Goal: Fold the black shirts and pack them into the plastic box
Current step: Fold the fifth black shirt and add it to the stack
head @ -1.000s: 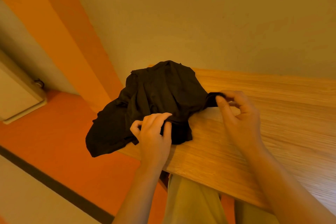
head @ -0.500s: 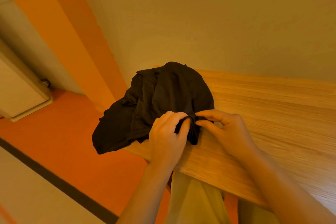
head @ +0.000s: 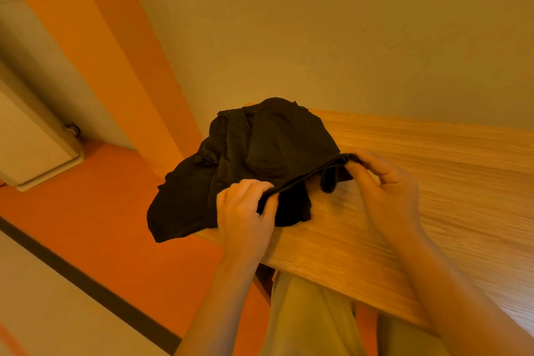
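A crumpled black shirt [head: 260, 159] lies heaped on the left corner of the wooden table [head: 433, 182], with part of it hanging over the left edge. My left hand [head: 245, 217] grips a hem of the shirt near the table's front edge. My right hand [head: 387, 191] pinches the same hem farther right, so the edge runs taut between the two hands. No plastic box is in view.
The table meets a pale wall [head: 318, 37] at the back. Left of the table lie an orange floor [head: 86, 225] and an orange pillar [head: 115, 52]. A white cabinet [head: 29, 141] stands at the far left. My lap in light trousers [head: 312, 321] is under the table's front edge.
My hands, close together on the shirt half a second ago, have drawn apart. The right hand has moved right and up, stretching the hem between them.
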Available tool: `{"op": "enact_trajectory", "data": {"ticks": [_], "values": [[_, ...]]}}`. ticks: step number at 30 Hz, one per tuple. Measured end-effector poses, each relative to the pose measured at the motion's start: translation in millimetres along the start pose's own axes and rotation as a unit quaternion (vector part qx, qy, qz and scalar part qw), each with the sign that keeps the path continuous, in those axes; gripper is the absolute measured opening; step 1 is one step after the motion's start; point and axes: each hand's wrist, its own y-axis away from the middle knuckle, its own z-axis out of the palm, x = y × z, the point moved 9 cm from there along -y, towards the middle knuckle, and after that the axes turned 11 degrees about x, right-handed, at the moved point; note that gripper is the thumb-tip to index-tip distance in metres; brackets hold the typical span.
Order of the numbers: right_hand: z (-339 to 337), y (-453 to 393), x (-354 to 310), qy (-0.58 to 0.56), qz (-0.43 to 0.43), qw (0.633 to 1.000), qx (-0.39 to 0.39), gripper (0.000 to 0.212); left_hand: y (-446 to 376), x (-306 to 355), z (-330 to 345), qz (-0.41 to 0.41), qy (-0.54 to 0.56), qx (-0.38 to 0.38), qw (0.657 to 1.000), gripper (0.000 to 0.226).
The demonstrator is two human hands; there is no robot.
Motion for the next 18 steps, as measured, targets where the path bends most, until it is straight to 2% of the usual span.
{"op": "enact_trajectory", "data": {"ticks": [2,4,7,10,12,16,18], "values": [[-5,-3,10,0.053,0.021,0.998,0.018,0.034,0,-10,-5,-0.020,-0.014,0.007,1.000,0.024],[0,-1,17,0.123,0.030,0.992,-0.010,0.035,0,-8,-6,-0.021,-0.006,0.001,1.000,0.026],[17,9,16,0.194,0.008,0.976,-0.098,0.053,-2,8,-2,-0.006,0.021,-0.022,1.000,0.026],[40,27,15,0.216,-0.021,0.953,-0.212,0.049,-5,28,3,0.016,0.041,-0.033,0.998,0.024],[47,32,15,0.221,-0.040,0.943,-0.245,0.043,-6,40,6,0.032,0.048,-0.035,0.998,0.023],[32,19,2,0.191,-0.090,0.965,-0.153,0.029,-6,43,3,0.039,0.053,-0.018,0.998,0.018],[20,12,-3,0.150,-0.086,0.980,-0.101,0.022,-3,34,1,0.042,0.030,-0.009,0.999,0.014]]}}
